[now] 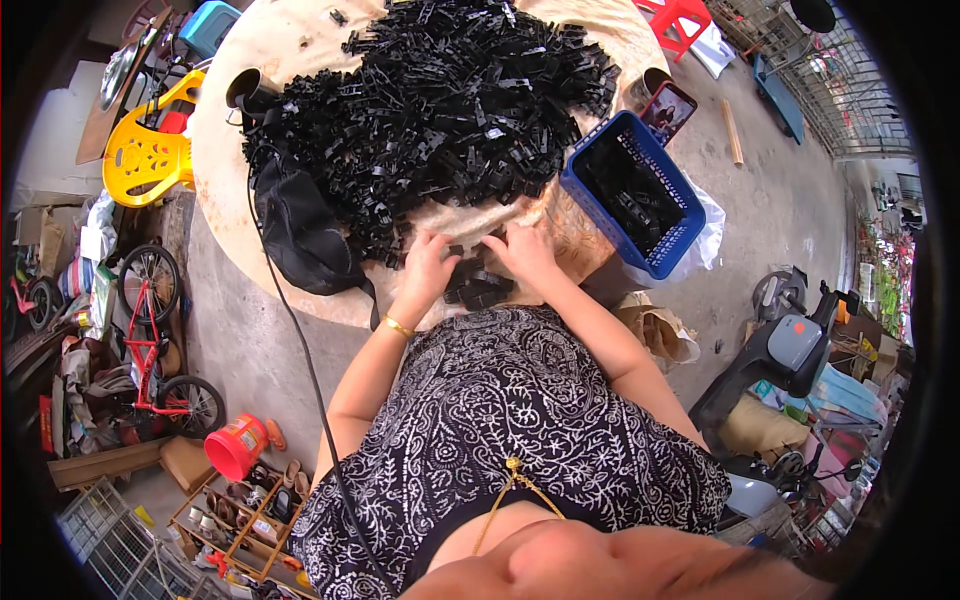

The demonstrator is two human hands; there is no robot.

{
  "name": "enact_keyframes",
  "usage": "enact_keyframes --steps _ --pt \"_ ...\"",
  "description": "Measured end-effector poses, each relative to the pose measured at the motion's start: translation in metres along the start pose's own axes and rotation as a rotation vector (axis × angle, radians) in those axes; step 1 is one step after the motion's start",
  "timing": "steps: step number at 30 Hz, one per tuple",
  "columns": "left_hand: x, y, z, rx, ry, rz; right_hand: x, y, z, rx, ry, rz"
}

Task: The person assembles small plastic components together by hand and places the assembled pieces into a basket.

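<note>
A large heap of small black plastic parts (470,100) covers much of the round, cloth-covered table (225,215). At its near edge, my left hand (428,268) has its fingers closed on a small dark plastic part (456,252). My right hand (524,254) is just to the right, its fingers bent inward toward the left hand. Whatever its fingertips pinch is too small to make out. Just below and between both hands lies a small group of black parts (480,287), close to my patterned dress.
A blue plastic basket (625,225) holding black pieces stands right of my right hand, a phone (668,112) at its far side. On the left lie a black bag (300,225) and a cable (290,315). A yellow chair (150,150) stands beyond the table's left edge.
</note>
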State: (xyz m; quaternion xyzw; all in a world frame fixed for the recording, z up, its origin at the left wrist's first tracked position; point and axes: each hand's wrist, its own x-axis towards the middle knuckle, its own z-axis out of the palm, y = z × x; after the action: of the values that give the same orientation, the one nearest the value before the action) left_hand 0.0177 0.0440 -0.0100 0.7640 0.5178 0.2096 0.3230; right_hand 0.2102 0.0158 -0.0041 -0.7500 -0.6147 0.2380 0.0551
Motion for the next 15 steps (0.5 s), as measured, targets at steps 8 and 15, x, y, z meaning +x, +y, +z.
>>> enact_keyframes --steps 8,15 --pt "0.004 0.022 0.018 0.132 0.026 -0.114 0.016 -0.012 0.011 -0.024 0.145 -0.24" --pt "0.004 0.005 0.013 -0.075 0.079 -0.104 0.003 0.021 0.018 0.166 0.331 -0.45"
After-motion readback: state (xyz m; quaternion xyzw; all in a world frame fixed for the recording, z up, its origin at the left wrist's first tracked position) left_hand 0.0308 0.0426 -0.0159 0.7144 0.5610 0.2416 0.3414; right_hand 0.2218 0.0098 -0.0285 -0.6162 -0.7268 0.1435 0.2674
